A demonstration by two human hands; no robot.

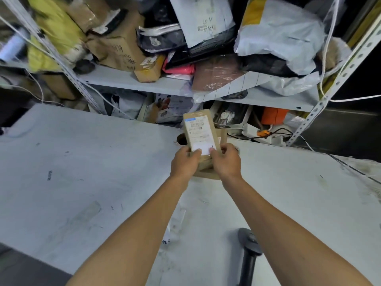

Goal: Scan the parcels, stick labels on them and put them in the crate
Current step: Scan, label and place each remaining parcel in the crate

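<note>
A: What have you got hold of there?

B: You're holding a small brown cardboard parcel (201, 131) up over the far part of the grey table (82, 172), tilted so its labelled face looks back at you. Your left hand (185, 164) grips its lower left corner, fingers curled behind and thumb laid across the front. Your right hand (227, 162) grips the lower right corner the same way, thumb on the front.

A: And the label?

B: A white shipping label (199, 134) covers most of that front face, with a blue strip at the top and a barcode below it. Both your thumbs rest on the label's blank lower edge. The print is too small to read.

A: Anything under the parcel?

B: More brown cardboard (208, 172) shows just below your hands, resting on the table; you cannot tell whether it's a separate box or part of the same one.

A: Where's the scanner?

B: A dark grey handheld scanner (248, 250) lies on the table near you, beside your right forearm, well apart from the parcel.

A: What's behind?

B: A metal shelf rack (144, 83) stands past the table's far edge, its shelf piled with white and grey mailer bags (278, 32), brown cartons (121, 50), a pink packet (179, 69) and a yellow bag (53, 32). White cables (327, 58) hang along its right upright
</note>
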